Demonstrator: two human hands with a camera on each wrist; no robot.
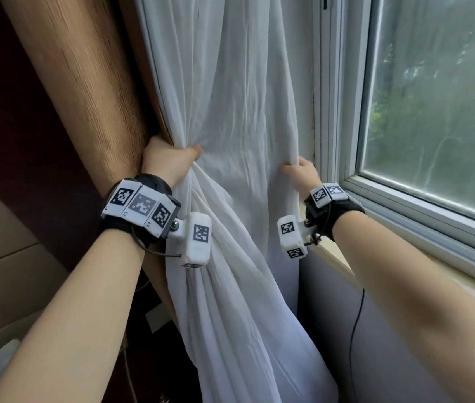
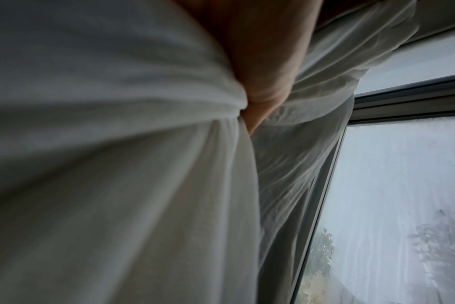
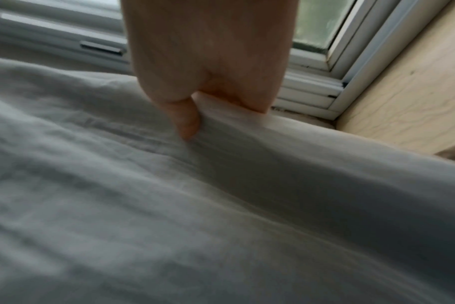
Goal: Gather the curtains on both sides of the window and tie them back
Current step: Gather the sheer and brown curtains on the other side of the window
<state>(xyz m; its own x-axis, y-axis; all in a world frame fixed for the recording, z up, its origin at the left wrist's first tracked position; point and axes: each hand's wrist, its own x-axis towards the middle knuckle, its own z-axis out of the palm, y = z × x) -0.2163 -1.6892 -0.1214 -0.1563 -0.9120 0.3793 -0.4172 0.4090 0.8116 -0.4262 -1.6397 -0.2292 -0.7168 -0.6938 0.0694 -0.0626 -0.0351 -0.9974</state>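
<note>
Mostly fingers (image 1: 287,169) buried in curtain (image 1: 230,112)

Probably a home, curtains (image 1: 230,97), window (image 1: 433,112)

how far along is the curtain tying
Early. Done: the left hand grips the white curtain bunched against the brown curtain. In hand: the right hand pinches the white curtain's loose edge by the window frame. Left: finish gathering and tie; no tie shows, and the other side is out of view.

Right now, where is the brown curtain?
In the head view the brown curtain hangs on the left, directly beside the white sheer curtain, behind the left hand.
</note>
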